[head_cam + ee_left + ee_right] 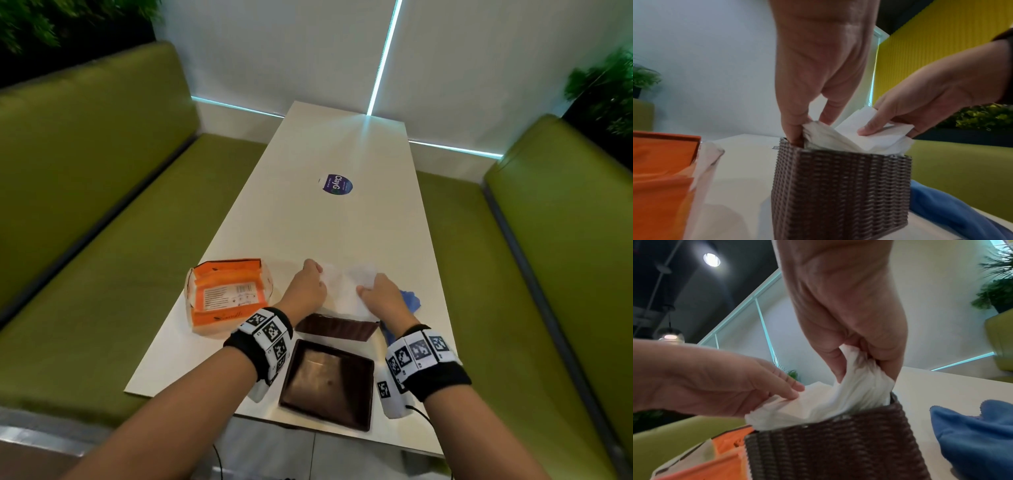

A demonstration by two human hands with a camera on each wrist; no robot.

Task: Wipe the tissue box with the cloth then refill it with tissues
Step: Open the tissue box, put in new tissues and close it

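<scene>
We had both hands at the mouth of the box (840, 191), which stood on the table (342, 222) near its front edge, because the tissues (857, 139) were only partly in and bulged above the rim. Our left hand (305, 291) pinched the stack at its left end, 1 finger tucked down between the tissues and the box wall, as if to make room for the stack to slide. Our right hand (380, 296) clenched the right end of the stack, bunched between thumb and fingers, seemingly to squeeze it narrow enough for the opening.

The cloth (972, 431) lay loose on the table just right of the box, so we judged the wiping was done and the refill in hand. The lid (327, 382) lay flat in front of the box, close to the table's front edge, presumably kept within reach for closing. The orange pack (226, 296) sat open to the left of the box, near the left edge.

The table beyond the box was bare except for 1 round sticker (335, 185), which left free room there. We thought the lid could slip off the front edge if a wrist nudged it.
</scene>
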